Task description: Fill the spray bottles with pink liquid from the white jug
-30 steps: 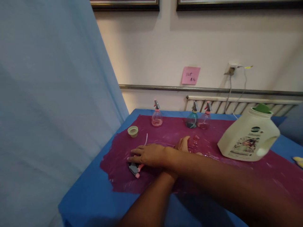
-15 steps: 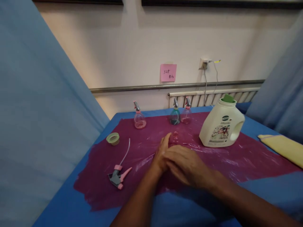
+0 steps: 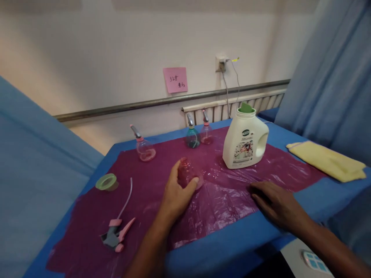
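Note:
My left hand [image 3: 178,193] is wrapped round a clear pink spray bottle body [image 3: 185,173] with no spray head on it; its open neck tilts up and to the left. Lying to the left of that hand, the loose grey and pink trigger sprayer [image 3: 112,235] has its thin tube pointing away from me. My right hand [image 3: 272,200] rests low over the front of the purple sheet, fingers loosely curved, thumb apart, with nothing visible in it. Ahead of it stands a large cream detergent jug [image 3: 243,144] with a green piece [image 3: 246,107] in its mouth.
A purple plastic sheet [image 3: 150,181] covers part of the blue table [image 3: 232,231]. A pale green tub [image 3: 106,182] sits left. Behind stand two pink spray bottles [image 3: 145,150] [image 3: 206,135] and a teal one [image 3: 193,138]. A folded yellow cloth [image 3: 326,160] lies right.
My hands were together near the middle; now they are apart, the left round the clear pink bottle and the right off to the right. The view has turned rightward.

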`<move>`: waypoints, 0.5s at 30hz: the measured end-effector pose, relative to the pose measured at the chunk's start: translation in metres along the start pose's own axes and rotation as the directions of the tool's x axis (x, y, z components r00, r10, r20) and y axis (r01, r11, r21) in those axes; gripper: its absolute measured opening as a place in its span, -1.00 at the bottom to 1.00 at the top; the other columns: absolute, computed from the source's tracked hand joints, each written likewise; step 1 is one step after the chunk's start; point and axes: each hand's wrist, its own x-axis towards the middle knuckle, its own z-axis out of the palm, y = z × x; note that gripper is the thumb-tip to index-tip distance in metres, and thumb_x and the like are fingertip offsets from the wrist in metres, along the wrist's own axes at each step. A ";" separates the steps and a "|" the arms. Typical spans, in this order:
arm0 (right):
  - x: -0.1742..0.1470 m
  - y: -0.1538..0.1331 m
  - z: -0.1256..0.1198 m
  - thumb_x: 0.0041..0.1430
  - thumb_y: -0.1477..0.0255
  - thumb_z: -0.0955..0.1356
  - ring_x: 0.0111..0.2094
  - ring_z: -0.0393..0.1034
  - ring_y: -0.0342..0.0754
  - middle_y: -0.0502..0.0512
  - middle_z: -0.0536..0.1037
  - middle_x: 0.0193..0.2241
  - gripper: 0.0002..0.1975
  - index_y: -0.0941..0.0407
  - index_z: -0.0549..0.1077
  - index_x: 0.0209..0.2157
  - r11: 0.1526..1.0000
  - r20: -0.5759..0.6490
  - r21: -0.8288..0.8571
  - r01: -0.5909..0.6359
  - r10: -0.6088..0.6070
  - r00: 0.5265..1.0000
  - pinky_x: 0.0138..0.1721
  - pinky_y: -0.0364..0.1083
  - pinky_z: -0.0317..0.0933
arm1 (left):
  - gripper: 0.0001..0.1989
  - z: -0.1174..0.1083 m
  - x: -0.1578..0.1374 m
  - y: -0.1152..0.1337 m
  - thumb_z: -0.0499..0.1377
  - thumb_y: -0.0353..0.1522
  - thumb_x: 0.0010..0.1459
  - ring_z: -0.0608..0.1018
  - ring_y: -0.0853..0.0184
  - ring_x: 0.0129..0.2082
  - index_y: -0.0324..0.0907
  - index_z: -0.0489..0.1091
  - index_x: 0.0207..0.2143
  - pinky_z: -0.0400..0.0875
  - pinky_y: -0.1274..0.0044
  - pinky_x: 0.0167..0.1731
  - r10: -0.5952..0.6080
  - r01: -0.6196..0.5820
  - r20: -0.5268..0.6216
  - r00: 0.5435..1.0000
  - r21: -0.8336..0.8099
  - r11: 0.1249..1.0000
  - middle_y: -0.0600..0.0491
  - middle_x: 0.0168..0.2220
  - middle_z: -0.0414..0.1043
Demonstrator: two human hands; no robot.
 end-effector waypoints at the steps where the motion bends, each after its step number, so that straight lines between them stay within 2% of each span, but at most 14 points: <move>1: 0.000 -0.002 0.000 0.55 0.29 0.35 -0.04 0.71 0.15 0.24 0.75 -0.01 -0.72 0.05 0.60 0.15 1.000 -0.007 -0.004 -0.002 0.002 1.000 -0.01 0.15 0.63 | -0.15 -0.001 0.001 0.000 0.45 -0.21 0.24 0.52 -0.03 0.42 0.04 0.26 0.52 0.32 0.05 0.48 -0.003 0.003 -0.023 1.000 -0.009 1.000 -0.12 0.45 0.44; 5: 0.004 -0.009 -0.002 0.55 0.31 0.35 -0.09 0.71 0.12 0.23 0.76 -0.06 -0.74 0.06 0.62 0.11 1.000 -0.048 -0.010 -0.004 0.004 0.999 -0.05 0.11 0.63 | -0.12 -0.003 0.008 -0.011 0.49 -0.18 0.22 0.51 -0.03 0.43 0.05 0.27 0.52 0.32 0.04 0.49 0.019 -0.018 -0.083 0.996 0.012 1.000 -0.13 0.46 0.42; 10: 0.006 -0.012 -0.005 0.55 0.33 0.34 -0.12 0.72 0.12 0.22 0.77 -0.09 -0.74 0.06 0.65 0.07 1.000 -0.088 -0.025 -0.001 -0.001 0.996 -0.08 0.12 0.63 | -0.11 0.000 0.018 -0.030 0.47 -0.12 0.26 0.50 -0.01 0.45 0.04 0.23 0.53 0.31 0.04 0.50 0.046 -0.045 -0.076 0.996 0.014 0.999 -0.13 0.48 0.40; 15: 0.005 -0.011 -0.007 0.57 0.31 0.32 -0.15 0.71 0.11 0.22 0.77 -0.12 -0.73 0.07 0.65 0.04 0.999 -0.078 -0.036 -0.026 0.023 0.997 -0.12 0.07 0.60 | -0.07 0.004 0.018 -0.028 0.45 -0.10 0.27 0.44 -0.01 0.50 -0.03 0.17 0.56 0.26 0.07 0.53 0.028 -0.024 -0.052 0.998 0.071 0.997 -0.17 0.53 0.34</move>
